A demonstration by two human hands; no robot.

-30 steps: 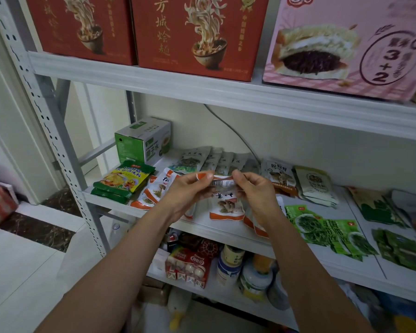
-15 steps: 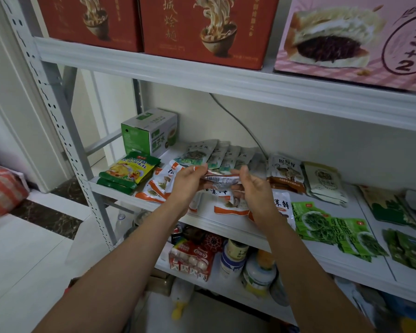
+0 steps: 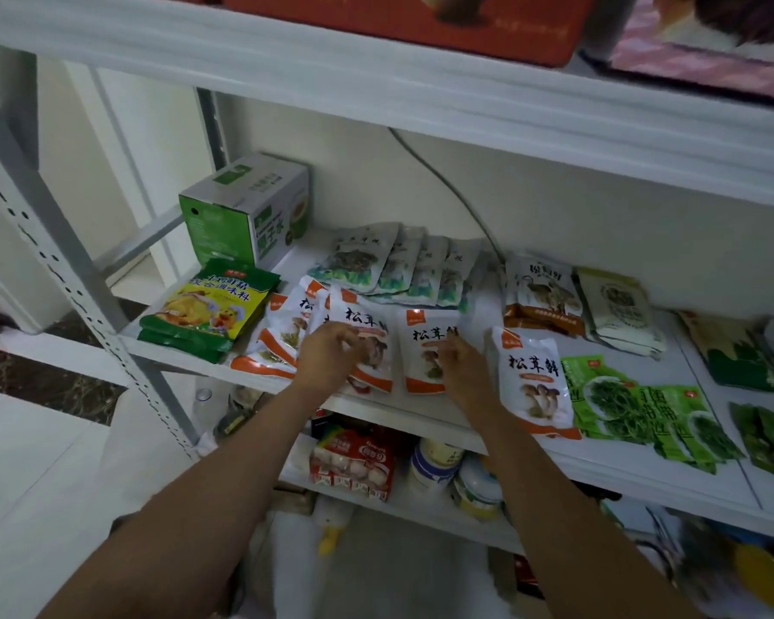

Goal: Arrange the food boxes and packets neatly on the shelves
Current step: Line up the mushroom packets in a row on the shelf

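Several white-and-orange mushroom packets lie flat along the front of the middle shelf (image 3: 671, 364). My left hand (image 3: 329, 355) rests with bent fingers on one mushroom packet (image 3: 372, 350), which overlaps a slanted pile of the same packets (image 3: 282, 337). My right hand (image 3: 459, 366) touches the right edge of the neighbouring mushroom packet (image 3: 421, 350) with its fingertips. A third mushroom packet (image 3: 532, 377) lies just right of my right wrist. Neither hand lifts anything.
A green box (image 3: 242, 216) stands at the back left, with yellow-green packets (image 3: 211, 306) before it. Grey-green pouches (image 3: 398, 265), brown packets (image 3: 546, 292) and green vegetable packets (image 3: 622, 404) fill the shelf. Red and pink boxes sit overhead; jars (image 3: 439, 462) stand below.
The packet that both hands held up by its top edge now lies flat on the shelf. Both hands have dropped onto the packets, and the view has moved closer and lower.
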